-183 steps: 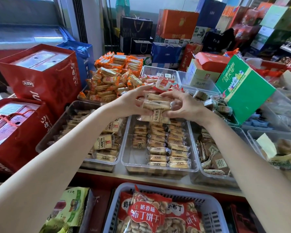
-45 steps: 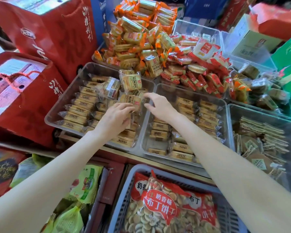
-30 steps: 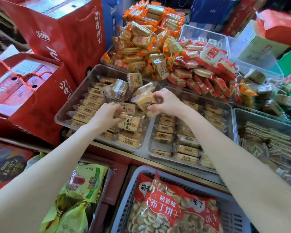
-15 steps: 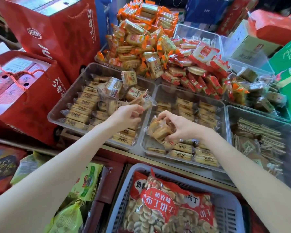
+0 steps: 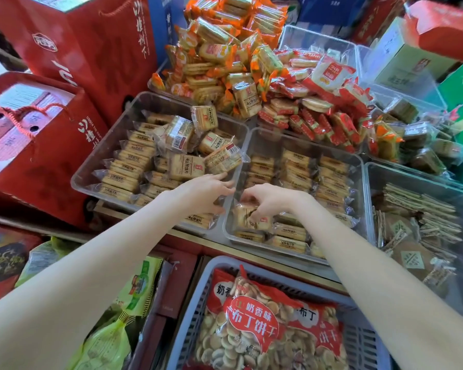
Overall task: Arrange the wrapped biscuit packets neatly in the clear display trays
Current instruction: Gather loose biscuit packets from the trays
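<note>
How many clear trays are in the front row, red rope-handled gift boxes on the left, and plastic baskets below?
Front-row clear trays: 3
Red gift boxes: 2
Plastic basket: 1
Total: 6

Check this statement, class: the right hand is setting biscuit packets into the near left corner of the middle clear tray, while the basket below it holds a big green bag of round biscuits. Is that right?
One detail is wrong: the big bag in the basket is red, not green, as the head view shows. The rest stands: the right hand is setting biscuit packets into the near left corner of the middle clear tray.
</note>
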{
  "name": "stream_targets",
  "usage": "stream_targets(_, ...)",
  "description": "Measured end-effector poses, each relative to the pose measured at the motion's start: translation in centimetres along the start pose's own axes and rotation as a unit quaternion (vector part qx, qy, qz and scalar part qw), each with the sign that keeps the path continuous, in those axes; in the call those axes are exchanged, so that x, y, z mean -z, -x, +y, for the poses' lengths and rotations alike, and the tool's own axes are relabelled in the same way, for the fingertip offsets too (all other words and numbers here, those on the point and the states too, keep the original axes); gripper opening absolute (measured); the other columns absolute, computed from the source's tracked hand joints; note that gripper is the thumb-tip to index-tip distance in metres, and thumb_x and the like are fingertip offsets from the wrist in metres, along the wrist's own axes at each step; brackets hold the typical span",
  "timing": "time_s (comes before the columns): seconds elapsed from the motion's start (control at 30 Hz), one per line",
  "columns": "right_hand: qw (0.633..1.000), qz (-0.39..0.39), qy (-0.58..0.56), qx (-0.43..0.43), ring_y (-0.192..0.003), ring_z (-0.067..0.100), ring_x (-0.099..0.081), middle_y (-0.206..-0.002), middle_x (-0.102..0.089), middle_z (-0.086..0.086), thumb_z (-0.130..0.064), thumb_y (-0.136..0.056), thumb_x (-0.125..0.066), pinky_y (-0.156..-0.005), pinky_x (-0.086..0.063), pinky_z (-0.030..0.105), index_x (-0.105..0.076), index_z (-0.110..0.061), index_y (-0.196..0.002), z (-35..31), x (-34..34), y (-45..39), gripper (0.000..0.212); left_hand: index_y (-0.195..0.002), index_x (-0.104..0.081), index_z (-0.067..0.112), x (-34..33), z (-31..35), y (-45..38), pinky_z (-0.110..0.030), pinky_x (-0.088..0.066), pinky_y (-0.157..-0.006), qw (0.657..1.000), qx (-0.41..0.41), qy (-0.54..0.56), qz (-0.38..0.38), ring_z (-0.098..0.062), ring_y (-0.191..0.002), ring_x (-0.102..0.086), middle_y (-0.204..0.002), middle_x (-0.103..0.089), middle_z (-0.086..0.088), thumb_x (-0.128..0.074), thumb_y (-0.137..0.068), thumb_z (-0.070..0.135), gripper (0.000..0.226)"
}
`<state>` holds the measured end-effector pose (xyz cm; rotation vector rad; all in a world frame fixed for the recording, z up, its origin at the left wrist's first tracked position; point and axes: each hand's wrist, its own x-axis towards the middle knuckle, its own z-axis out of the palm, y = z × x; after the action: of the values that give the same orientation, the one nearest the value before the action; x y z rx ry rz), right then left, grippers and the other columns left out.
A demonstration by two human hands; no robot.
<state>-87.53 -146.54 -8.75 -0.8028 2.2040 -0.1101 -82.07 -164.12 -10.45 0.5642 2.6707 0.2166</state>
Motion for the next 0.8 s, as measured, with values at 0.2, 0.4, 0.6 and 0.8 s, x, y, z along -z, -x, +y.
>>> stream_targets(0.2, 0.997, 0.058, 0.026, -0.047, -0.114, 0.026, -0.050, -0.135, -0.046, 0.012, -0.010, -0.085, -0.061, -0.091, -0.048, 0.036, -0.032, -0.014, -0.139, 1.0, -2.2, -1.2, 0.061, -0.146, -0.034, 0.022, 0.2, 0.0, -0.7, -0.034, -0.016, -0.116, 0.999, -0.016, -0.031, -0.001, -0.018, -0.145, -0.015, -0.155, -0.025, 0.003, -0.063, -0.087, 0.032, 0.066)
stream_targets(0.4, 0.943, 0.195, 0.270, 0.020, -0.116, 0.034, -0.048, -0.136, -0.042, 0.020, -0.013, -0.089, -0.061, -0.089, -0.045, 0.037, -0.032, -0.004, -0.137, 0.9, -7.4, -1.0, 0.057, -0.143, -0.039, 0.019, 0.4, 0.0, -0.8, -0.034, -0.023, -0.114, 0.999, -0.018, -0.045, 0.001, -0.018, -0.144, -0.020, -0.153, -0.030, 0.004, -0.063, -0.087, 0.031, 0.062)
stream_targets(0.6, 0.951, 0.173, 0.253, 0.043, -0.129, 0.031, -0.036, -0.142, -0.035, 0.015, -0.023, -0.093, -0.056, -0.096, -0.039, 0.038, -0.028, -0.008, -0.142, 1.5, -7.0, -1.6, 0.058, -0.145, -0.035, 0.019, 0.2, 0.2, -0.9, -0.033, -0.025, -0.114, 0.999, -0.005, -0.051, 0.001, -0.018, -0.143, -0.022, -0.154, -0.027, 0.003, -0.061, -0.089, 0.028, 0.063)
stream_targets(0.8, 0.966, 0.164, 0.198, 0.041, -0.129, 0.029, -0.031, -0.138, -0.039, 0.012, -0.037, -0.088, -0.061, -0.103, -0.031, 0.038, -0.053, -0.012, -0.123, 1.9, -5.4, 0.0, 0.044, -0.141, -0.043, 0.020, -0.1, 0.1, -1.2, -0.038, -0.034, -0.109, 0.999, 0.015, -0.038, 0.006, -0.021, -0.136, -0.036, -0.148, -0.040, 0.000, -0.066, -0.085, 0.029, 0.061)
